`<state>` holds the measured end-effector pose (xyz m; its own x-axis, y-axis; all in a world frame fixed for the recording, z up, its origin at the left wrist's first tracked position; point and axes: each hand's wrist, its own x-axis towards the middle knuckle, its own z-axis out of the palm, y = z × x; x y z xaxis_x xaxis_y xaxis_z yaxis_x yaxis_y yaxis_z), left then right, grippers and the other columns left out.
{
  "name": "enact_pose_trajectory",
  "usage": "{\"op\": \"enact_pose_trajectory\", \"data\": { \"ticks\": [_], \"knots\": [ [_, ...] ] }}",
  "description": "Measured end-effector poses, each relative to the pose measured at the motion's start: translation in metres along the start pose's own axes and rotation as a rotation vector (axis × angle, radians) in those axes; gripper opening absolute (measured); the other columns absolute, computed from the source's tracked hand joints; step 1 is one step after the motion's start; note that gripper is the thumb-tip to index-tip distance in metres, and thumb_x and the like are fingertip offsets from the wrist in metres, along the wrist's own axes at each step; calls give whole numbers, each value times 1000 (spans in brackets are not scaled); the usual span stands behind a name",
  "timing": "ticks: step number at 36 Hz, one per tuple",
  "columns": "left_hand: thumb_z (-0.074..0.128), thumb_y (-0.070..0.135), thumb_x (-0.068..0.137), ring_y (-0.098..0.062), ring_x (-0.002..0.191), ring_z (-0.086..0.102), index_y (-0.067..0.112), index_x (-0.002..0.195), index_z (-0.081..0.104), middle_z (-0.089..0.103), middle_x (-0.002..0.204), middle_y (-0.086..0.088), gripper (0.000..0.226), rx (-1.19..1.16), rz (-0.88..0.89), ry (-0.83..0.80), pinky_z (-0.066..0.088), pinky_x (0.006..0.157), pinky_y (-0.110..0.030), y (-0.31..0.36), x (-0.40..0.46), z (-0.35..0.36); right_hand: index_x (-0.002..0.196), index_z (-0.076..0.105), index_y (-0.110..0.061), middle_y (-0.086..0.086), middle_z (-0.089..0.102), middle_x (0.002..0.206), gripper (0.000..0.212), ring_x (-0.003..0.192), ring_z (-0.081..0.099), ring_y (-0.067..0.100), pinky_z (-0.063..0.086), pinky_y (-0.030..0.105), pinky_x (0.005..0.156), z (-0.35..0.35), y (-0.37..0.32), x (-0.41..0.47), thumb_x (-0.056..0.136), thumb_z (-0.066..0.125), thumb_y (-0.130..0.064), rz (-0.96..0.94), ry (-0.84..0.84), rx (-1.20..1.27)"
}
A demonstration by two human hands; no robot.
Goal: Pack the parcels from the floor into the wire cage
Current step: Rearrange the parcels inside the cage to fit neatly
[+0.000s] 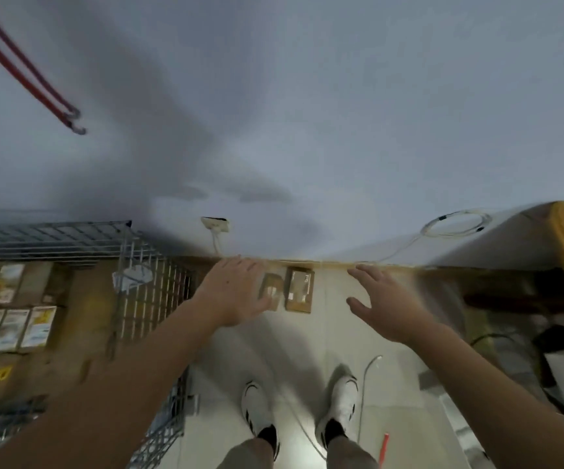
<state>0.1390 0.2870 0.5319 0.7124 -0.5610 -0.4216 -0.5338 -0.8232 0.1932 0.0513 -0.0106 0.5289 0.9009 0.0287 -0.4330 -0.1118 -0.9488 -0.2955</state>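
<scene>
Two small brown parcels lie on the pale floor [334, 333], right up against the bottom of the wall. The smaller parcel [271, 292] is on the left and the bigger parcel [300, 290] sits just beside it. Both arms reach out toward them. The left hand [233, 292] is spread flat with straight fingers, and from here it covers a bit of the smaller parcel's left edge — I cannot tell if it touches it yet. The right hand [385, 306] is open too, fingers apart, off to the right of the bigger parcel and holding nothing.

The wire cage [152, 286] stands close by on the left. It already has many boxes [13, 326] inside, packed tight.

The step now looks like picking these two parcels up. A good way would be to bring one hand to each outer side and squeeze the two together, so they come up as one bundle. They lie flat against the wall, so fingers may need to slide under an edge first. Bend low, because the parcels are far down. Mind the white cable [365, 384] on the floor by the white shoes [341, 404] — it could trip a foot when turning to the cage.
</scene>
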Motion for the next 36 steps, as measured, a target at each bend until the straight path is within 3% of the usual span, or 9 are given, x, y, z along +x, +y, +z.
{"op": "enact_pose_trajectory", "data": {
  "ticks": [6, 11, 15, 18, 22, 27, 31, 36],
  "knots": [
    [53, 55, 98, -24, 144, 39, 25, 155, 37, 41, 159, -2, 66, -139, -117, -4, 28, 117, -41, -30, 96, 107, 153, 40, -23, -6, 42, 155, 58, 141, 36, 14, 36, 31, 111, 114, 54, 98, 99, 56, -40, -24, -9, 78],
    [47, 63, 92, -25, 138, 46, 25, 152, 42, 48, 152, -2, 71, -199, -225, -32, 35, 113, -45, -59, 186, 241, 155, 38, -23, -4, 39, 157, 60, 144, 34, 17, 34, 34, 113, 237, 101, 181, 100, 56, -40, -4, -75, 111],
    [54, 55, 97, -26, 139, 43, 24, 153, 41, 46, 154, -2, 65, -189, -293, -50, 33, 112, -41, -79, 247, 346, 154, 38, -23, -2, 37, 159, 59, 145, 33, 18, 33, 34, 113, 330, 129, 247, 101, 54, -40, 25, -108, 141],
    [44, 66, 90, -26, 134, 47, 24, 152, 40, 46, 152, -2, 75, -196, -330, -57, 37, 109, -41, -97, 287, 426, 153, 40, -22, -1, 38, 157, 57, 142, 35, 20, 37, 36, 110, 396, 145, 297, 101, 54, -39, 71, -75, 193],
    [51, 64, 94, -31, 140, 39, 23, 157, 28, 30, 161, -4, 79, -251, -416, -58, 37, 110, -44, -117, 332, 510, 153, 38, -21, 5, 33, 159, 61, 142, 36, 27, 40, 43, 108, 471, 157, 362, 98, 56, -39, 156, -9, 254],
    [53, 70, 90, -34, 143, 34, 23, 160, 15, 17, 165, -5, 92, -322, -532, -27, 39, 108, -49, -131, 378, 579, 158, 23, -23, 7, 14, 164, 79, 144, 27, 36, 39, 54, 109, 535, 155, 433, 94, 58, -53, 317, 41, 323],
    [64, 69, 83, -36, 144, 32, 29, 160, 7, 10, 166, -5, 104, -423, -591, 23, 40, 107, -52, -129, 410, 610, 160, 3, -26, 9, -4, 167, 106, 150, 14, 38, 36, 57, 112, 566, 148, 464, 84, 69, -60, 370, 47, 356],
    [70, 56, 81, -42, 128, 43, 30, 155, 7, 25, 153, -12, 101, -471, -598, 32, 45, 91, -52, -115, 431, 621, 160, -1, -30, 7, -9, 166, 115, 150, 15, 39, 38, 54, 113, 572, 147, 465, 79, 79, -43, 331, 67, 352]
  ]
}}
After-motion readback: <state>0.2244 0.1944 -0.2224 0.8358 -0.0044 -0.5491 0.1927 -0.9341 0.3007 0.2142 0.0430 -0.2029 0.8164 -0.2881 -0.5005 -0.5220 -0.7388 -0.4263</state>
